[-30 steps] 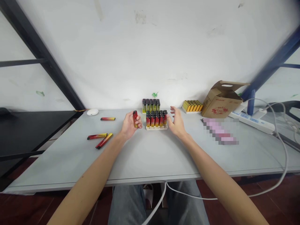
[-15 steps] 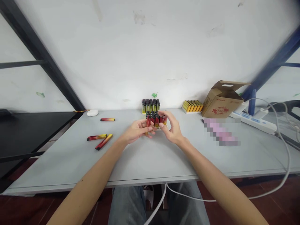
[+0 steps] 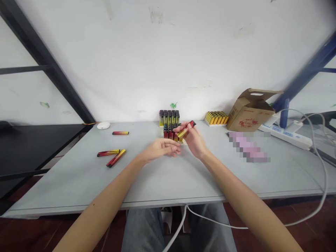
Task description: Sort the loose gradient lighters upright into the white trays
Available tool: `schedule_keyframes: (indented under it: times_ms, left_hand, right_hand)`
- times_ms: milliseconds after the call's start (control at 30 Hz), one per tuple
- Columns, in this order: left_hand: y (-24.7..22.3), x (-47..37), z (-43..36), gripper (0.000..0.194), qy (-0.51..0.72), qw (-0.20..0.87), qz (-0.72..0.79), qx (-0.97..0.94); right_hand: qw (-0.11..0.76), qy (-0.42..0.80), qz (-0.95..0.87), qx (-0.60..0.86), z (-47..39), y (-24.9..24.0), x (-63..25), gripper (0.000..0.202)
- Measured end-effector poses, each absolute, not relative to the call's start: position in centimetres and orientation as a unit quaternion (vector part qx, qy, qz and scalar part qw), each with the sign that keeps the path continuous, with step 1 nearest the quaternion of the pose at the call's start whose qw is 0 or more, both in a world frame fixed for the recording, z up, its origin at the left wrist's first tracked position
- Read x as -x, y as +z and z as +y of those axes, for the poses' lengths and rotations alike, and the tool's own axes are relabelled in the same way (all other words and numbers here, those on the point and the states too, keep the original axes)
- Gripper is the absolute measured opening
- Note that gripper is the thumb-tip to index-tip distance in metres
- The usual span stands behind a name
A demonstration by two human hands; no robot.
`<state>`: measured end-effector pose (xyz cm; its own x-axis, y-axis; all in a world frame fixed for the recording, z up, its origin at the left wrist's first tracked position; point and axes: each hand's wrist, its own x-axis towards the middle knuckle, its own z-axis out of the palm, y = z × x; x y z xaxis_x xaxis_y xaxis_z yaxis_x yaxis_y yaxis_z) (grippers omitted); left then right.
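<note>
My right hand [image 3: 193, 138] grips a red and yellow lighter [image 3: 186, 129], tilted with its dark top toward the upper right. Just left of it, my left hand [image 3: 164, 148] has its fingers extended with nothing held, in front of a cluster of red and yellow lighters [image 3: 168, 132] standing upright. Behind that cluster, a block of green-yellow lighters with dark tops [image 3: 169, 118] stands near the wall. Two red and yellow lighters lie at the left, one [image 3: 108, 153] beside the other [image 3: 116, 158]. A further lighter [image 3: 120, 133] lies behind them.
Yellow lighters [image 3: 216, 118] stand in a white tray near an open cardboard box [image 3: 248, 112]. A white power strip [image 3: 287, 134] with cables and a blurred pink item [image 3: 246, 146] are at the right. A small white case [image 3: 103, 125] sits at the back left.
The lighter that was upright in my left hand is now tilted in my right hand. My left hand has let go and lowered slightly.
</note>
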<state>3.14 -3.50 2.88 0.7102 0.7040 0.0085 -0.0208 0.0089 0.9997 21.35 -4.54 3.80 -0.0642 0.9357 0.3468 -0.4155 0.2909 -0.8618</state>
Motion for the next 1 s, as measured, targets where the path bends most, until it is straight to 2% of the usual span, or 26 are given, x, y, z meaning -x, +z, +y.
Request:
schedule_keyframes:
  times_ms: [100,233,300,1000]
  left_hand:
    - [2.7,-3.1,-3.4,0.040,0.267,0.650,0.275,-0.656]
    - [2.6,-3.4,-3.5,0.040,0.252,0.635,0.283,-0.673]
    - [2.8,-3.5,-3.6,0.040,0.244,0.631,0.288,-0.678]
    - [3.0,-3.5,-3.8,0.038,0.228,0.629,0.283,-0.687]
  right_hand:
    - [0.629,0.624,-0.405,0.227,-4.0,4.5,-22.9,0.022]
    - [0.567,0.690,-0.386,0.230,-3.5,4.7,-24.4,0.045]
    - [0.546,0.701,-0.389,0.243,-3.3,4.5,-24.6,0.050]
    - [0.548,0.673,-0.377,0.323,-3.4,4.7,-23.5,0.030]
